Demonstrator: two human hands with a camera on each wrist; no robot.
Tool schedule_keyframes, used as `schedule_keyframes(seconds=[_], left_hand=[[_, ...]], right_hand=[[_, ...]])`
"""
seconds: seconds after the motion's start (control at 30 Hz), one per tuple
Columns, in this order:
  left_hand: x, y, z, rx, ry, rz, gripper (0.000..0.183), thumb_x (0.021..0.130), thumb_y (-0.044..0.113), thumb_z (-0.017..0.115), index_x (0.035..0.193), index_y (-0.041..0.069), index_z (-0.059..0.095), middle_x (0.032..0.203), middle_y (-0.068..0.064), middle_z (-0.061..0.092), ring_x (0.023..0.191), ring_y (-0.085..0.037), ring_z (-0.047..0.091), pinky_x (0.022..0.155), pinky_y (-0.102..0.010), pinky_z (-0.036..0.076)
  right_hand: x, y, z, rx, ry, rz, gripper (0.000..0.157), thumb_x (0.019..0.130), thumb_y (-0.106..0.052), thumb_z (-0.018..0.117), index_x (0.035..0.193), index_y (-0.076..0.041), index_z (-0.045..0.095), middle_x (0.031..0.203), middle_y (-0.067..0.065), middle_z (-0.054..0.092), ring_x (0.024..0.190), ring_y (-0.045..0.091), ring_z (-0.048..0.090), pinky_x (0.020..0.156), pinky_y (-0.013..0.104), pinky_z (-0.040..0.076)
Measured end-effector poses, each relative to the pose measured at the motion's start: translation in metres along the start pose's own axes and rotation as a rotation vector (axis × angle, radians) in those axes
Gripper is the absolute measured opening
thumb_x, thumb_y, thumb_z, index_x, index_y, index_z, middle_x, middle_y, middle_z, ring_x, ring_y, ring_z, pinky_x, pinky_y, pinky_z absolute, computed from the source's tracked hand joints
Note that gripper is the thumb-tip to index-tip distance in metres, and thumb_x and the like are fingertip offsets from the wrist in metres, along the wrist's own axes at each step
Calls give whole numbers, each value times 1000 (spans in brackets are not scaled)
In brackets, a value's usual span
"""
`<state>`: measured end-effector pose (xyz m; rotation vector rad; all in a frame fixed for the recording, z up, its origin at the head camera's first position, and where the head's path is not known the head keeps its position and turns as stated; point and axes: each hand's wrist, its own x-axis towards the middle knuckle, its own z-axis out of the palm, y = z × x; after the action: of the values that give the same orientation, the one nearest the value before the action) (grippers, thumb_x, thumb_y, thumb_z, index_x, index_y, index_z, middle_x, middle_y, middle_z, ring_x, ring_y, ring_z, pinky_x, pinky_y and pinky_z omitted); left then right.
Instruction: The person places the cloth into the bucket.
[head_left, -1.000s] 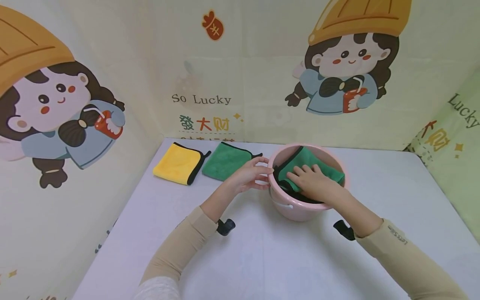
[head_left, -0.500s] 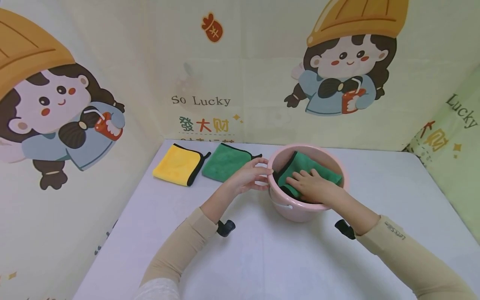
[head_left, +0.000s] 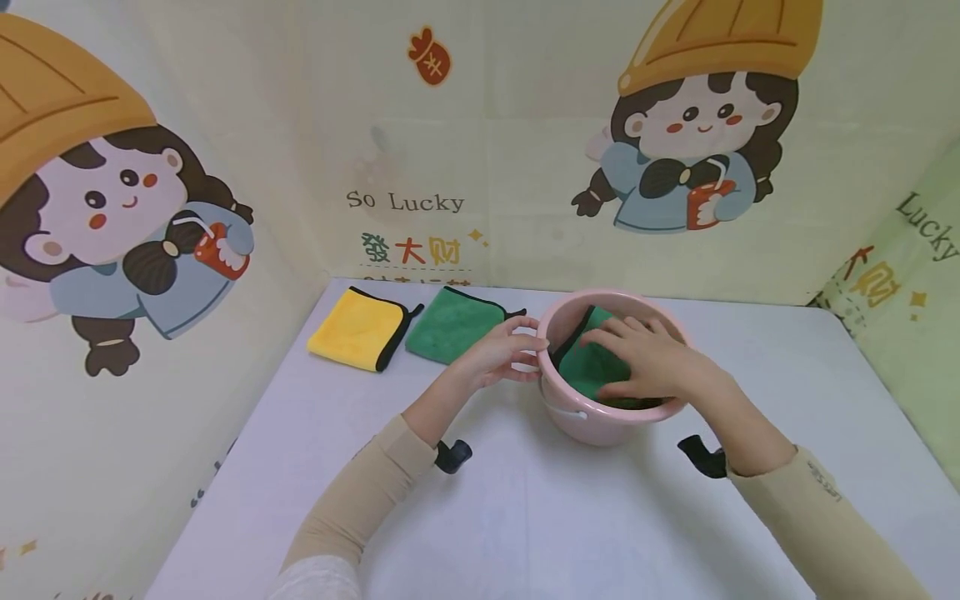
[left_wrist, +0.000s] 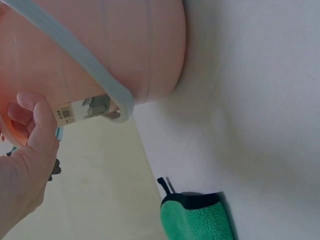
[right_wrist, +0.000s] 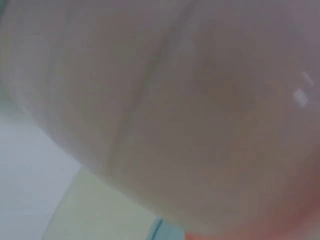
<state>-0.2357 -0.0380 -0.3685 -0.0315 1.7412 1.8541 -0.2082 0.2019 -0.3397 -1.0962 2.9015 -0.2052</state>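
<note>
A pink bucket [head_left: 600, 427] with a pale handle stands on the table. My left hand [head_left: 504, 354] holds its left rim, fingers bent against the rim and outer wall; the left wrist view shows this hand [left_wrist: 32, 150] beside the bucket's label. Inside the bucket lies a green cloth [head_left: 588, 367] with black edging. My right hand [head_left: 648, 358] is within the bucket's mouth, fingers spread over the cloth and partly covering it. In the right wrist view the blurred bucket wall [right_wrist: 150, 110] fills most of the picture and the hand is hidden.
Left of the bucket, a folded green cloth [head_left: 453, 323] and a folded yellow cloth [head_left: 356, 329] lie on the white table [head_left: 487, 533], both black-edged. A printed cartoon backdrop [head_left: 525, 167] rises behind the table. Black wrist mounts [head_left: 453, 457] stick out below the forearms.
My right hand has lifted and shifted slightly right from pressing on the cloth, its fingers now spread wider. The cloth sits lower in the bucket. My left hand stays at the rim.
</note>
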Motion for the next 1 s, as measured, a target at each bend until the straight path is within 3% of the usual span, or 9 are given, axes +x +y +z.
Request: schedule_keyframes(seconds=[0.07, 0.23, 0.3, 0.4, 0.47, 0.53, 0.63, 0.8, 1.0], left_hand=[[0, 0, 0, 2, 3, -2, 39, 86, 14, 62, 121, 14, 45, 100, -8, 54, 78, -20, 59, 69, -35, 55], [1, -1, 0, 5, 6, -1, 40, 86, 14, 63, 121, 14, 45, 100, -9, 53, 78, -20, 59, 70, -37, 55], [2, -1, 0, 5, 5, -1, 40, 86, 14, 63, 122, 14, 45, 100, -9, 53, 78, -20, 58, 71, -38, 55], [1, -1, 0, 8, 2, 2, 40, 86, 14, 62, 122, 14, 44, 100, -9, 53, 78, -20, 58, 72, -38, 54], [1, -1, 0, 8, 5, 0, 40, 86, 14, 62, 121, 14, 45, 100, -9, 53, 78, -20, 58, 72, -38, 54], [1, -1, 0, 8, 5, 1, 39, 86, 14, 62, 121, 13, 45, 99, -9, 53, 77, -20, 58, 71, -38, 55], [0, 0, 0, 7, 7, -4, 39, 86, 14, 62, 121, 14, 45, 99, -8, 53, 77, -20, 58, 71, -37, 55], [0, 0, 1, 14, 5, -5, 39, 86, 14, 62, 122, 14, 45, 100, -8, 53, 78, -20, 59, 71, -37, 55], [2, 0, 1, 8, 5, -4, 39, 86, 14, 63, 121, 14, 45, 98, -8, 54, 78, -20, 59, 70, -36, 55]], right_hand=[[-7, 5, -11, 100, 84, 31, 65, 75, -41, 73, 128, -17, 45, 123, 6, 46, 117, 28, 38, 94, 58, 25], [-31, 21, -28, 403, 351, 193, 60, 82, -22, 68, 133, -11, 39, 127, 12, 42, 114, 32, 40, 88, 56, 35], [-41, 28, -30, 491, 434, 292, 58, 86, -20, 64, 136, -10, 35, 127, 15, 41, 111, 31, 43, 87, 46, 41], [-55, 40, -28, 595, 479, 428, 57, 91, -24, 56, 140, -10, 28, 126, 19, 41, 103, 15, 50, 81, 25, 47], [-63, 48, -24, 667, 467, 494, 58, 93, -30, 51, 141, -10, 26, 125, 18, 41, 93, 1, 54, 71, 16, 50], [-69, 55, -19, 761, 439, 519, 58, 94, -32, 49, 140, -7, 25, 121, 13, 43, 85, -8, 54, 64, 17, 52], [-75, 63, -12, 888, 369, 516, 56, 95, -32, 46, 138, -3, 27, 111, 1, 51, 82, -3, 62, 63, 26, 55], [-81, 71, -3, 1067, 244, 520, 40, 95, -30, 47, 129, -10, 40, 93, -15, 61, 81, 7, 65, 66, 30, 55], [-78, 72, 4, 1108, 182, 555, 37, 95, -28, 48, 125, -7, 43, 91, -17, 61, 79, 8, 64, 67, 28, 55]])
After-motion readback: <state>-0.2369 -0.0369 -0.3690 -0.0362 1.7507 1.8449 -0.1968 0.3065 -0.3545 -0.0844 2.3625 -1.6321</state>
